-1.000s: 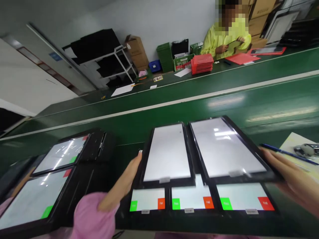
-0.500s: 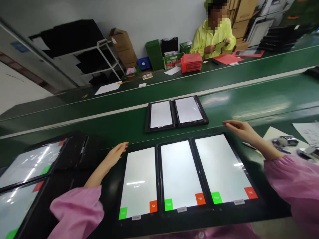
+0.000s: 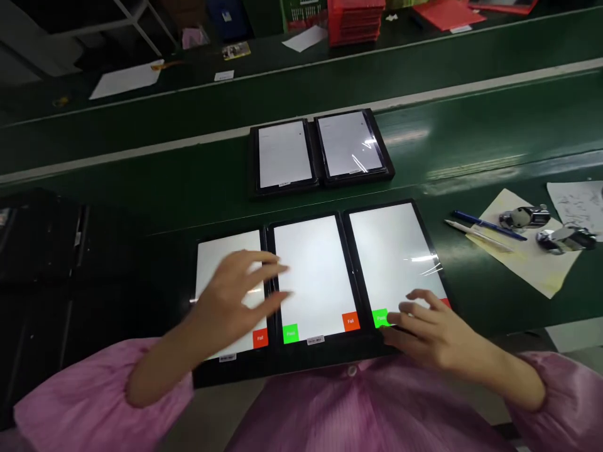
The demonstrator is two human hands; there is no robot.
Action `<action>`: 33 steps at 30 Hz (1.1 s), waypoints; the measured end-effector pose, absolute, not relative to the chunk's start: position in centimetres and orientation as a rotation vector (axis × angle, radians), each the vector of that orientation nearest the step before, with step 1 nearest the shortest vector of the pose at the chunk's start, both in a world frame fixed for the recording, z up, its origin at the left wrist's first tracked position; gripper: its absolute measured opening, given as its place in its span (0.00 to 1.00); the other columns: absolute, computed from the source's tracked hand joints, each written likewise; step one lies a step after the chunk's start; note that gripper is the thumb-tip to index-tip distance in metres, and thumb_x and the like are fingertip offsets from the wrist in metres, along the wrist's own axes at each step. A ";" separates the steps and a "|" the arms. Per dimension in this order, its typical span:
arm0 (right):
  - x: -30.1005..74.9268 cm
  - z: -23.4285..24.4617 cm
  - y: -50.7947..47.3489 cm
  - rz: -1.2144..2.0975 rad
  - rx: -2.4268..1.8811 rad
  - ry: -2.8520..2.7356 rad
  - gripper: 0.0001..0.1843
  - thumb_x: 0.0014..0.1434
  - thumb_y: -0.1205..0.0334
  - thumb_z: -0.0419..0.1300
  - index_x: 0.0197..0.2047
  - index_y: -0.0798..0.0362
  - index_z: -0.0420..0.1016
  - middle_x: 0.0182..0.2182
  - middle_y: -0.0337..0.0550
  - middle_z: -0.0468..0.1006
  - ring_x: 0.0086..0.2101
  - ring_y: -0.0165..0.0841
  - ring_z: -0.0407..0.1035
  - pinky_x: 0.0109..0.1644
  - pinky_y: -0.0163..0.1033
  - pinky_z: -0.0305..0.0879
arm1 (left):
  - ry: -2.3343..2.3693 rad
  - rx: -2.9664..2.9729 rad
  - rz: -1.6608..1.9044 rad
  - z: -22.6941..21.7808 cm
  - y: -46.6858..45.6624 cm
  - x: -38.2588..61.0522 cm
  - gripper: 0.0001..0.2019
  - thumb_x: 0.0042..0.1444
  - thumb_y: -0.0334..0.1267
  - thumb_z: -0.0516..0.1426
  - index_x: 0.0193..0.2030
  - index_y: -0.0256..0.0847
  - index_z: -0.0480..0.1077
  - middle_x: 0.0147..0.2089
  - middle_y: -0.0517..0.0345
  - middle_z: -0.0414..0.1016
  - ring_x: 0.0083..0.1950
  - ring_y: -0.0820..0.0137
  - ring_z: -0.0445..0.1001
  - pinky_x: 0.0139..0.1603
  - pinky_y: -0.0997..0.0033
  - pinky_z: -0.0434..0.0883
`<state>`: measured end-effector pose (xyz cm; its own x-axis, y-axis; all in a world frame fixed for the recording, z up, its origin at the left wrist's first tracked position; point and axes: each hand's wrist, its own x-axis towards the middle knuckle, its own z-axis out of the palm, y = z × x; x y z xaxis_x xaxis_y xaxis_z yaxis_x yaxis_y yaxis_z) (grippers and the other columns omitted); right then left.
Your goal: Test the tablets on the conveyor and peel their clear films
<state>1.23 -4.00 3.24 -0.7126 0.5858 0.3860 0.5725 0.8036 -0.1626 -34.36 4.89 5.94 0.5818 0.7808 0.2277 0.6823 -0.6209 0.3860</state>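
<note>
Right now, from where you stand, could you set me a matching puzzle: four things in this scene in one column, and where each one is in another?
Things:
1. Left hand
2. Right hand
3. Blue pen
4. Stack of red trays

Places:
A. Lying on a cream sheet of paper
B. On the far green bench
C. Above the leftmost of three screens
D. At the green Pass button of the rightmost screen

Pairs: 1-C, 2-D, 3-A, 4-B

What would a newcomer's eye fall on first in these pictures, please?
Three lit screens in a row on the green belt stand out first, each with green Pass and red Fail buttons. The left hand hovers over the left screen; the right hand is at the right screen's lower edge.
</note>
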 end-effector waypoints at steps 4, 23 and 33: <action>0.6 2.1 -5.4 -0.059 -0.791 -2.568 0.20 0.72 0.77 0.52 0.39 0.47 0.80 0.32 0.31 0.80 0.31 0.27 0.70 0.41 0.41 0.71 | 0.711 2.659 0.539 5.5 2.2 -29.0 0.10 0.73 0.40 0.55 0.45 0.41 0.78 0.41 0.56 0.81 0.41 0.68 0.78 0.53 0.62 0.71; 8.4 2.6 -6.6 0.066 -1.392 -1.971 0.16 0.68 0.68 0.66 0.57 0.49 0.76 0.38 0.44 0.78 0.33 0.34 0.75 0.33 0.39 0.75 | 1.225 1.790 0.703 3.6 19.6 -18.6 0.07 0.64 0.34 0.63 0.34 0.40 0.71 0.35 0.61 0.78 0.38 0.72 0.77 0.44 0.69 0.73; 8.4 -2.4 -10.1 0.420 -1.591 -1.871 0.38 0.70 0.51 0.64 0.77 0.41 0.57 0.54 0.50 0.80 0.47 0.42 0.81 0.46 0.42 0.84 | 1.424 1.850 0.309 3.6 17.9 -18.4 0.07 0.69 0.38 0.57 0.39 0.44 0.64 0.35 0.58 0.81 0.38 0.65 0.81 0.48 0.60 0.76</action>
<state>8.38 -10.11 -2.37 -0.0639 0.9632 0.2612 0.7589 0.2169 -0.6141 -18.44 17.87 3.59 0.3468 0.9033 -0.2525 0.7174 -0.0820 0.6918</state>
